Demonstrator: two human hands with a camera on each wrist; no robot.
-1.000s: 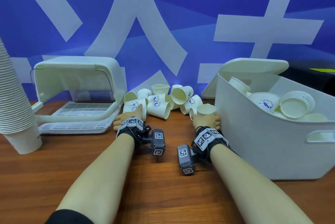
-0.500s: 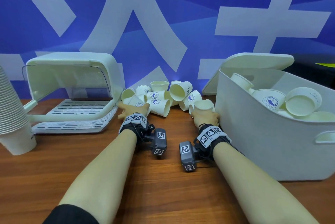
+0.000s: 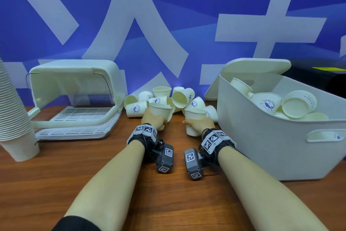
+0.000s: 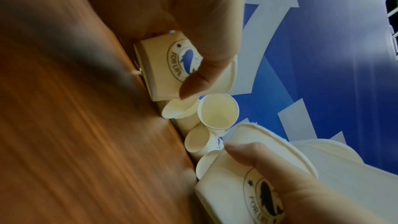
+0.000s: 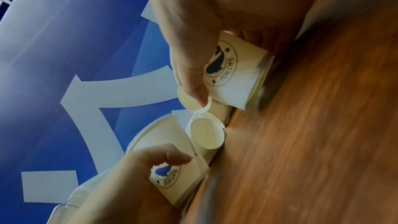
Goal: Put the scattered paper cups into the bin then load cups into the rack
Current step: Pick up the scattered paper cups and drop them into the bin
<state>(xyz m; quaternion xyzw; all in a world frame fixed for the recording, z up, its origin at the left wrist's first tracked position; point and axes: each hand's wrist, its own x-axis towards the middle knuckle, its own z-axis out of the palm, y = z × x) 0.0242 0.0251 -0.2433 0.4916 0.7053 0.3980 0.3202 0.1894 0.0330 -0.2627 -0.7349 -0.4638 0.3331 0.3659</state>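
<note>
White paper cups with a blue whale logo lie in a pile (image 3: 168, 99) at the back of the wooden table. My left hand (image 3: 153, 118) grips one upright cup (image 3: 160, 111) in front of the pile; in the left wrist view my thumb crosses the logo of this cup (image 4: 163, 67). My right hand (image 3: 200, 125) grips another upright cup (image 3: 195, 116), also seen in the right wrist view (image 5: 234, 77) low over the table. The white bin (image 3: 262, 146) at the right holds several cups. The white rack (image 3: 74, 116) at the left holds no cups.
A tall leaning stack of nested cups (image 3: 16, 118) stands at the far left. The bin's lid (image 3: 256, 66) leans on the blue backdrop behind the bin. The rack's cover (image 3: 74, 73) is flipped up. Bare wooden table (image 3: 93, 174) stretches in front of me.
My left hand has closed round a cup from the pile and turned it upright. Both hands with their cups have drawn back from the pile toward me.
</note>
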